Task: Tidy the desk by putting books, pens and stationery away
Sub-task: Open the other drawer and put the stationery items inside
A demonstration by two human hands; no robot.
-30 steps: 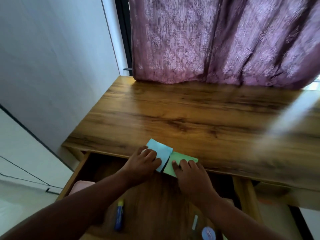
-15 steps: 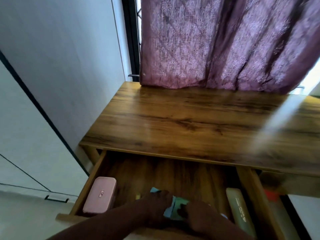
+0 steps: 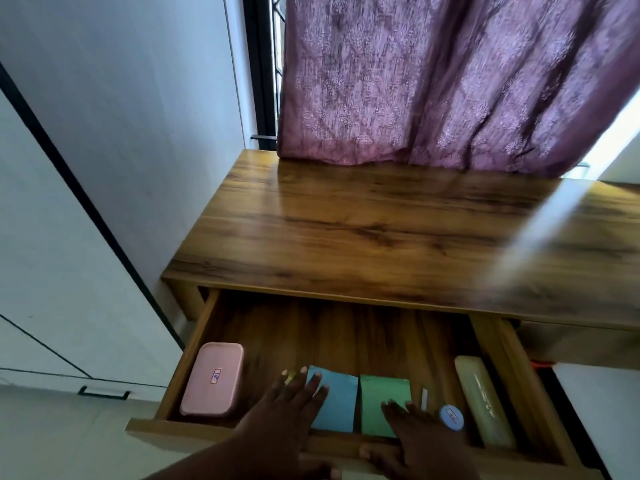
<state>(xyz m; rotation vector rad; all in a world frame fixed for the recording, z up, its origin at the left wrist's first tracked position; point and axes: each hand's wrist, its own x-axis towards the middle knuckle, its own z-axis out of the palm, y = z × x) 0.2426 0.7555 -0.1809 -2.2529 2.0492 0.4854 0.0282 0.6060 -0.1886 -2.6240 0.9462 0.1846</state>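
Two pads, the blue pad (image 3: 335,401) and the green pad (image 3: 383,403), are off the surface (image 3: 363,230) and down in the open drawer (image 3: 349,334) — a second ago they sat at the front edge of the top under the fingers, and now they lie flat, side by side, near the drawer's front. The left hand (image 3: 291,407) is spread flat, fingertips resting on the blue pad's left edge, gripping nothing. The right hand (image 3: 412,431) is flat and open too, fingers over the green pad's lower right corner, thumb out toward the drawer front; it presses rather than holds. Around them in the drawer: a pink case (image 3: 213,379) at far left, a pale case (image 3: 483,400) along the right side, a small round blue thing (image 3: 451,417) just beside the right hand, and a thin stick-like item (image 3: 424,398) that is too blurred to name. The surface looks bare now, with only the curtain (image 3: 450,81) hanging at its back. My read: the putting-away is nearly finished, and what remains is lifting both hands clear and pushing the drawer shut. One caution: fingers should leave the front edge before it slides.
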